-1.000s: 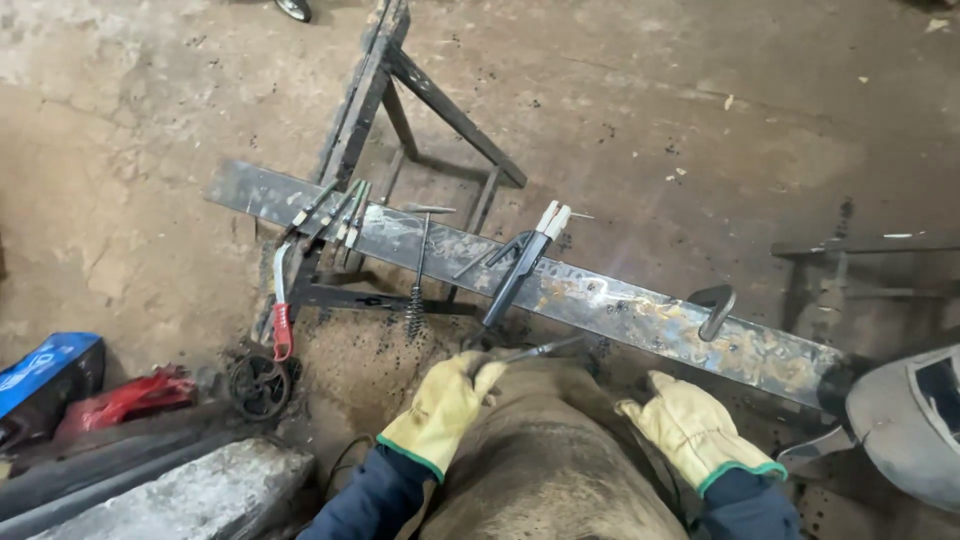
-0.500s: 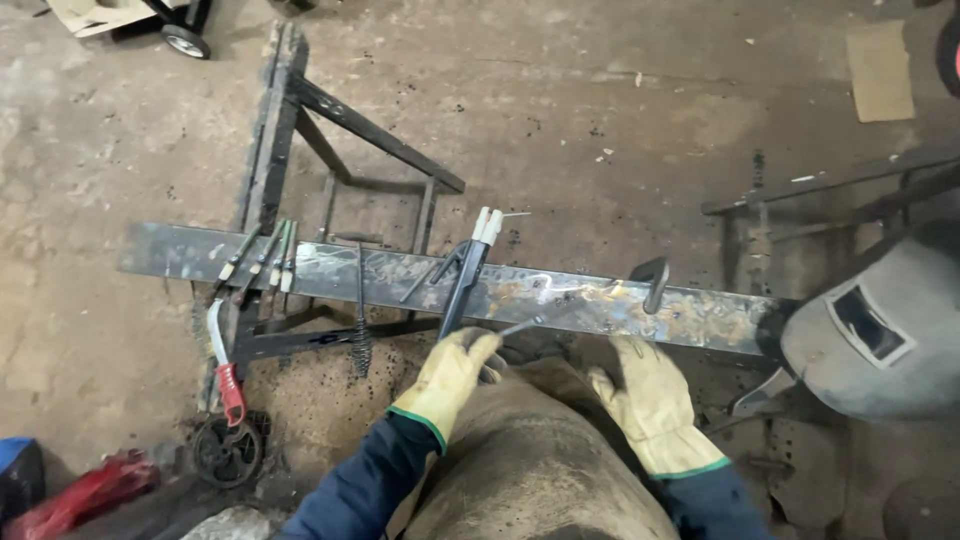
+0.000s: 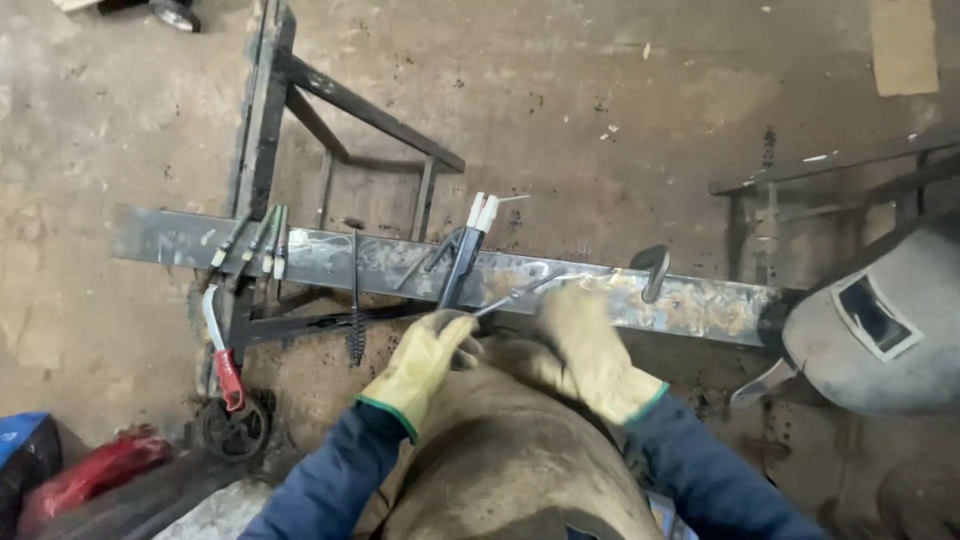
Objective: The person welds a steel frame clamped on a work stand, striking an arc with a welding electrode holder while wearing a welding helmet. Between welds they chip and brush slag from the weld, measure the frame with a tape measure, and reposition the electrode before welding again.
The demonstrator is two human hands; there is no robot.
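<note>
Left hand [image 3: 425, 365], in a yellow leather glove, had its fingers curled around the near end of a thin welding rod [image 3: 520, 292]. The rod ran up and to the right from the glove onto the flat steel bar [image 3: 330, 258]. Right hand [image 3: 590, 350], gloved the same, hovered just beside the rod; motion blur meant I could not tell whether its fingers were closed on anything or loose.

Judgement on technique: a rod this thin would flex, so it seemed best pinched close to the working end, with the second hand steadying it against the bar rather than held free in the air.

The electrode holder [image 3: 468, 255] lay tilted across the bar, just beyond the left glove. A red-handled chipping hammer [image 3: 222, 355] hung below the bar's left part. A welding mask [image 3: 880, 330] sat at the right, near the bar's end. The bar rested on a metal trestle [image 3: 300, 110].

Not resolved: the rod's far tip was lost against the bar's mottled surface. The person's knee covered the bar's near edge below the gloves. The mask was cut off by the frame edge.
</note>
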